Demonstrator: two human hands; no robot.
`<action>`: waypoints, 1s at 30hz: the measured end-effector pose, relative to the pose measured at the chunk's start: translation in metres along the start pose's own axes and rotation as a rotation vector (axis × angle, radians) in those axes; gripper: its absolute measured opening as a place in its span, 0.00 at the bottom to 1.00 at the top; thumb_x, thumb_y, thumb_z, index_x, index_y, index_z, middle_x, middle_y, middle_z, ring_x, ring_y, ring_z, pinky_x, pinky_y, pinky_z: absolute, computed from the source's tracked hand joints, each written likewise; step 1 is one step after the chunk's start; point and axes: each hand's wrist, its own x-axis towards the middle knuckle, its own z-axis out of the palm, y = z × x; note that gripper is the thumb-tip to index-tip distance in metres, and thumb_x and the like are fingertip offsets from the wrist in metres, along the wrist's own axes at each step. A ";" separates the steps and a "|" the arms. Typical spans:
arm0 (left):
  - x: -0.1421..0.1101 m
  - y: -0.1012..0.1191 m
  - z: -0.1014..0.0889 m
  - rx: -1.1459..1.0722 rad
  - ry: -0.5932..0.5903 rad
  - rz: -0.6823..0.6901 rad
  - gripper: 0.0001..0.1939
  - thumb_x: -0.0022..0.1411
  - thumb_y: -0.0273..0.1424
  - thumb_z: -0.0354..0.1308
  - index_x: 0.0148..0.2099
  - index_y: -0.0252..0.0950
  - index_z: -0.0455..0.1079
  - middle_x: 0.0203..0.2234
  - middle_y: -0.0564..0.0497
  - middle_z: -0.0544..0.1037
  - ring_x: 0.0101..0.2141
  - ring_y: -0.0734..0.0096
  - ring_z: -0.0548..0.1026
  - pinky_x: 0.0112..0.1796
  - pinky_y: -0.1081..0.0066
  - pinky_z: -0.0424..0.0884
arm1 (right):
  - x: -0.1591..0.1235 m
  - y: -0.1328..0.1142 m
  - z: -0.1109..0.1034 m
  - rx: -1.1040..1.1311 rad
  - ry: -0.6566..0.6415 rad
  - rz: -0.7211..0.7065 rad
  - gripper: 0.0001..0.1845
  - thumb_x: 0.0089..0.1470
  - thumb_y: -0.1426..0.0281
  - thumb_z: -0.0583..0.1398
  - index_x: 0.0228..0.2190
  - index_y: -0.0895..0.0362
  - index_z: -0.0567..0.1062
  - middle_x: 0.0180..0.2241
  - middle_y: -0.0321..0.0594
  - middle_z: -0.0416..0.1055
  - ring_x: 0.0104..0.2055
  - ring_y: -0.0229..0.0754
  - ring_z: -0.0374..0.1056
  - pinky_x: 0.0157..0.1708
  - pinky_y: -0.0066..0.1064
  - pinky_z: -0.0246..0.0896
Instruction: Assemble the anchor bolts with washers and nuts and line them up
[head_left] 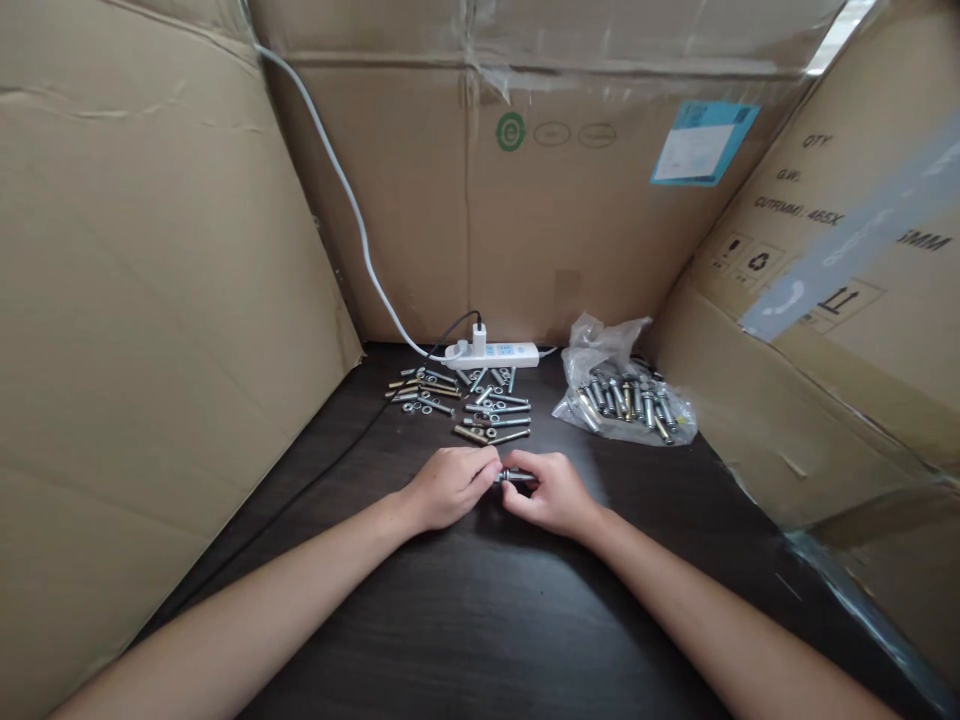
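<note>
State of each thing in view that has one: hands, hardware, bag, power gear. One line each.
Bolt: held crosswise, left end hidden
Left hand: closed on bolt's left end
Right hand: fingers bent around bolt
Loose hardware: spread on tabletop
Plastic bag: part-filled with bolts
Charger: plugged into power strip

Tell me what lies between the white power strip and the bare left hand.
The head view shows scattered silver and golden metal bolts with small silver rings.
</note>
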 end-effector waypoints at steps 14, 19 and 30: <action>-0.005 0.008 -0.008 -0.009 0.030 0.124 0.06 0.61 0.28 0.47 0.41 0.37 0.59 0.31 0.52 0.66 0.30 0.72 0.65 0.31 0.73 0.61 | 0.001 -0.003 -0.002 0.035 0.016 0.026 0.06 0.48 0.70 0.56 0.27 0.57 0.73 0.19 0.32 0.66 0.20 0.33 0.59 0.23 0.22 0.51; -0.004 0.010 -0.007 -0.006 0.021 0.109 0.05 0.62 0.29 0.47 0.41 0.37 0.60 0.33 0.52 0.67 0.31 0.72 0.66 0.33 0.73 0.62 | 0.000 -0.002 -0.002 0.009 0.014 0.026 0.06 0.48 0.69 0.56 0.27 0.57 0.73 0.18 0.32 0.67 0.20 0.34 0.59 0.23 0.22 0.51; -0.002 0.004 -0.004 -0.066 0.023 0.045 0.10 0.68 0.33 0.41 0.40 0.37 0.62 0.35 0.51 0.68 0.35 0.71 0.68 0.39 0.72 0.63 | -0.002 0.001 -0.001 -0.011 0.017 0.025 0.07 0.47 0.69 0.57 0.28 0.57 0.74 0.19 0.33 0.69 0.20 0.33 0.60 0.23 0.22 0.52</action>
